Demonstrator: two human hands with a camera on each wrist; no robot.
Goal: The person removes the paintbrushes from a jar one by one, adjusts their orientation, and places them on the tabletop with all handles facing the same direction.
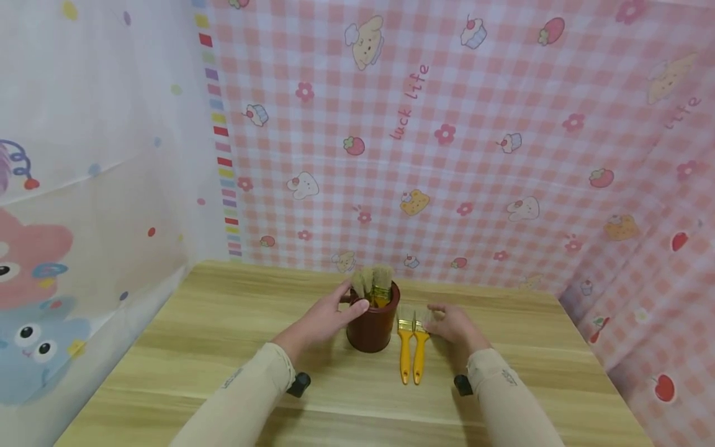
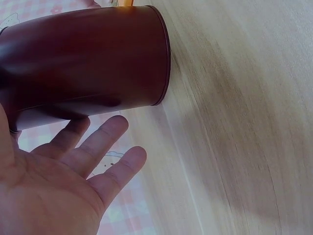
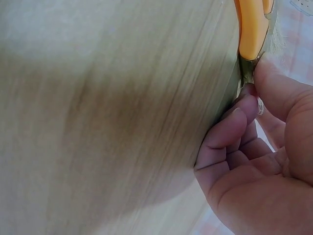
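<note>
A dark reddish-brown cup (image 1: 370, 328) stands upright on the table, with paintbrushes (image 1: 382, 287) in it, bristles up. My left hand (image 1: 329, 316) holds the cup by its upper left side, thumb over the rim. In the left wrist view, the other fingers (image 2: 110, 129) spread loosely beside the cup wall (image 2: 98, 63). To the cup's right lie two paintbrushes side by side, yellow handles towards me. My right hand (image 1: 455, 326) pinches the right paintbrush (image 1: 419, 360) near its metal band and bristles; the left paintbrush (image 1: 404, 357) lies against it.
The wooden table (image 1: 223, 347) spreads around the cup on all sides. Behind it hangs a pink checked cloth (image 1: 424, 167), and a white printed sheet (image 1: 112, 236) hangs on the left. Black wrist mounts (image 1: 299, 385) sit under both forearms.
</note>
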